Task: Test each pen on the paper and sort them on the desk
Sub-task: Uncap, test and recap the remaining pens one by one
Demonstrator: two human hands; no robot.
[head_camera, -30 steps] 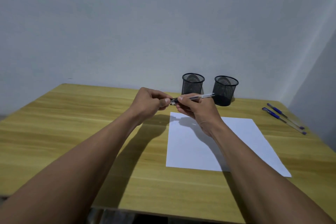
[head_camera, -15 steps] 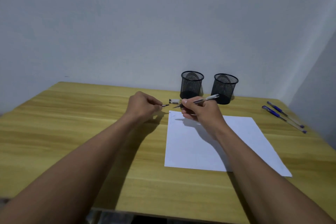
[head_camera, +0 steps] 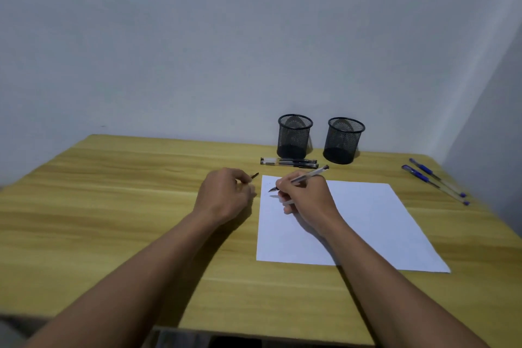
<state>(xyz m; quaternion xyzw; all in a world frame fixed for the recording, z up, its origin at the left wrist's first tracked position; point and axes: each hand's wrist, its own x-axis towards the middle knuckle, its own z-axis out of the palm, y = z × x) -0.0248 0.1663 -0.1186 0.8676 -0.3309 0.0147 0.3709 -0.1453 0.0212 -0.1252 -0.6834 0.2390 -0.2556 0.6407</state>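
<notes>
Testing step: my right hand (head_camera: 308, 200) pinches the uncapped pen (head_camera: 312, 174) in its fingers, tip at the paper (head_camera: 367, 220); my left hand (head_camera: 226, 195) pinches the cap (head_camera: 255, 175). Next, I judge: scribble, then sort.

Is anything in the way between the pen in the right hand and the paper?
Nothing visible. The pen, gripped by the right hand, points its bare tip at the paper's far left corner; the left hand holds the cap off to the side.

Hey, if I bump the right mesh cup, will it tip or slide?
The right mesh cup looks empty and see-through, so it is probably light and apt to slide. It seems to narrow toward the base, so a high bump might tip it.
</notes>
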